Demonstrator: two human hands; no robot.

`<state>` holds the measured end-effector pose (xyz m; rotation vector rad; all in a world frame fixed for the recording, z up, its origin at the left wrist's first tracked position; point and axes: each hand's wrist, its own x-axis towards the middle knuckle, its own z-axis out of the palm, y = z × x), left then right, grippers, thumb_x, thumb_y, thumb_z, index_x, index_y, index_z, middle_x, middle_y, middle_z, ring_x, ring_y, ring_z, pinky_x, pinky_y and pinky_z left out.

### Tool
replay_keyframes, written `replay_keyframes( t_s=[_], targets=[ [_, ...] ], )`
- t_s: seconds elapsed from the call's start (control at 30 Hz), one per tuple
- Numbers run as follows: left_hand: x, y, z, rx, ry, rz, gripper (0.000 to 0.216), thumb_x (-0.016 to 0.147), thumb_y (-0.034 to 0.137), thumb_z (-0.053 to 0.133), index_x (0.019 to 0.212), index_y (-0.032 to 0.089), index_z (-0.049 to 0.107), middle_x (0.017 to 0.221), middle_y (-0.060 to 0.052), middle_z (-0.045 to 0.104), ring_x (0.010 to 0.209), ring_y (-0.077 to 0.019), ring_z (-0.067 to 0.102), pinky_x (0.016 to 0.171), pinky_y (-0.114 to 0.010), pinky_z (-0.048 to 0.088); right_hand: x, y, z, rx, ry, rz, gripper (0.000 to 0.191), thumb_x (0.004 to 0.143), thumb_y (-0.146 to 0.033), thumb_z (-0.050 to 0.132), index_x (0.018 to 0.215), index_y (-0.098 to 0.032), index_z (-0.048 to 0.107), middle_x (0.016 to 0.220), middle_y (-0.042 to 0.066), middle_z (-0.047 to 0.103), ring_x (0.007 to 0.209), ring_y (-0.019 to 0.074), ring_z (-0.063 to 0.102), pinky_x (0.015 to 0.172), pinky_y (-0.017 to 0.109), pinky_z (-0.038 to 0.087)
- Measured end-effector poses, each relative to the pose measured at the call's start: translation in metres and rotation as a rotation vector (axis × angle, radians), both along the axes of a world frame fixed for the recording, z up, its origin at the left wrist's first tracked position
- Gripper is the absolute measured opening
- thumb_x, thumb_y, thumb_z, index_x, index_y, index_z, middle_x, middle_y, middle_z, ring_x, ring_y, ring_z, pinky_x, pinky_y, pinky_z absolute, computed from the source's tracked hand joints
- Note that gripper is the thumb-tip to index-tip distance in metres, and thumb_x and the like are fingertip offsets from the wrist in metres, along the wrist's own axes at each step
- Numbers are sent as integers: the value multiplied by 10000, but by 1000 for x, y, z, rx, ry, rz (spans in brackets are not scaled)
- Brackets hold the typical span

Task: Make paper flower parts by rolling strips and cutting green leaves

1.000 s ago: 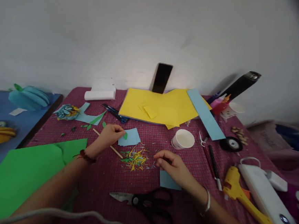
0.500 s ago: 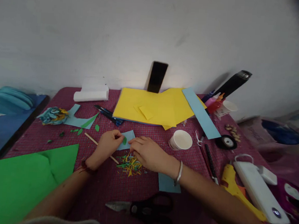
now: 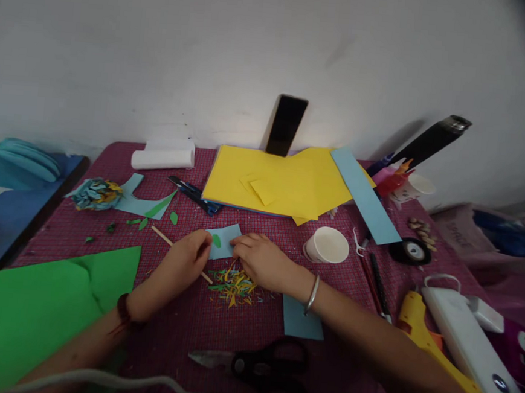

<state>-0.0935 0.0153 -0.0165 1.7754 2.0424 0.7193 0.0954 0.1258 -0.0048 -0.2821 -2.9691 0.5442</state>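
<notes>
A small light-blue paper piece [image 3: 227, 235] lies before me with a green paper leaf [image 3: 216, 240] on its left part. My left hand [image 3: 189, 254] is curled at the paper's left edge, its fingertips by the leaf; what they pinch, if anything, is hidden. My right hand [image 3: 264, 261] has its fingers together on the paper's right edge, gripping it. Just below sits a heap of yellow, green and blue paper shreds [image 3: 232, 288]. A thin wooden stick [image 3: 162, 234] runs partly under my left hand.
Black-handled scissors [image 3: 249, 364] lie at the front. A white paper cup [image 3: 328, 245] stands right of my hands, and a yellow glue gun [image 3: 419, 321] lies farther right. Yellow sheets [image 3: 286, 183] are at the back, with a phone [image 3: 287, 126] upright behind. Green sheets [image 3: 48, 313] cover the left front.
My left hand has drawn slightly back left from the leaf, showing more of it. My right hand stays at the paper's right edge. The view has shifted a little.
</notes>
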Motion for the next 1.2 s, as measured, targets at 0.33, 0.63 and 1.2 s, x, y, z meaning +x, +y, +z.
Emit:
replay_keyframes(
  t_s=[0.33,0.63,1.2],
  targets=[
    [-11,-11,-12,105,527,-232,350,877,133,428,1159,161,632,1194,-114,652,1139,-296,530,976,-468,407,1,1,-2,-30,9,3,164,879,-109,509,982,-154,628,1172,99,629,1037,226,541,915,390,431],
    [0,-9,-17,49,551,-303,401,874,134,430,1219,192,626,1287,-115,613,1205,-292,517,1030,-487,373,0,2,-3,-11,5,10,157,870,-109,524,979,-156,627,1141,96,630,1013,223,542,893,378,435],
    [-5,16,4,-49,221,-370,323,894,221,392,1034,145,673,1095,-129,680,1067,-245,586,1000,-411,415,86,-23,33,-164,162,-135,187,913,-100,448,988,-160,609,1104,100,630,1075,207,562,954,386,444]
  ],
)
